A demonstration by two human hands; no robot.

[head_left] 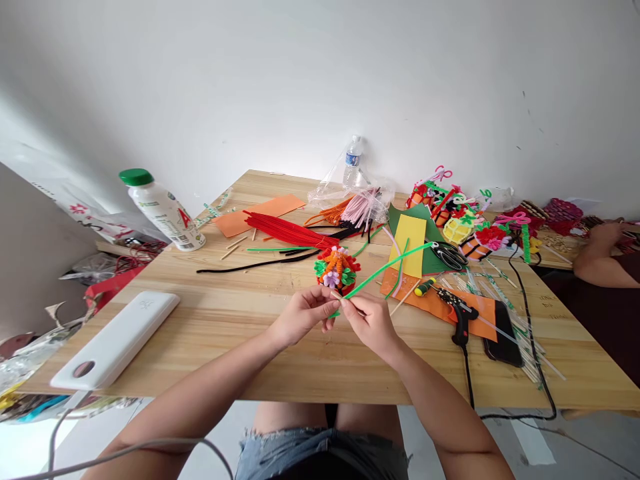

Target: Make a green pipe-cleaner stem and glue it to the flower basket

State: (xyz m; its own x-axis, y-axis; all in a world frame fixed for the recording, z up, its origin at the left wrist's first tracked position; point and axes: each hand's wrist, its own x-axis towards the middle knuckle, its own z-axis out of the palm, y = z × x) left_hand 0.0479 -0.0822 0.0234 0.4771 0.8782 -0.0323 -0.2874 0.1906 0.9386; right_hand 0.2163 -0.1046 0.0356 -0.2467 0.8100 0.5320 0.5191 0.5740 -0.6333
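Note:
A green pipe cleaner (390, 265) runs from between my hands up to the right, its far end near the scissors. My left hand (306, 312) is closed, pinching at the near end of it. Fingers pressed together, my right hand (371, 321) grips the same pipe cleaner close beside the left. A thin pale stick tip (336, 294) shows at the fingertips; the rest of it is hidden. Just behind the hands sits a colourful pipe-cleaner flower piece (338, 267) in red, orange, green and lilac.
Red pipe cleaners (287, 229) lie behind the flower piece. Scissors (449, 255), a glue gun (461, 313), a screwdriver (425, 287) and a phone (504, 340) lie right. A white power bank (117, 340) and a bottle (163, 210) are left. A co-worker's arm (600, 257) shows far right.

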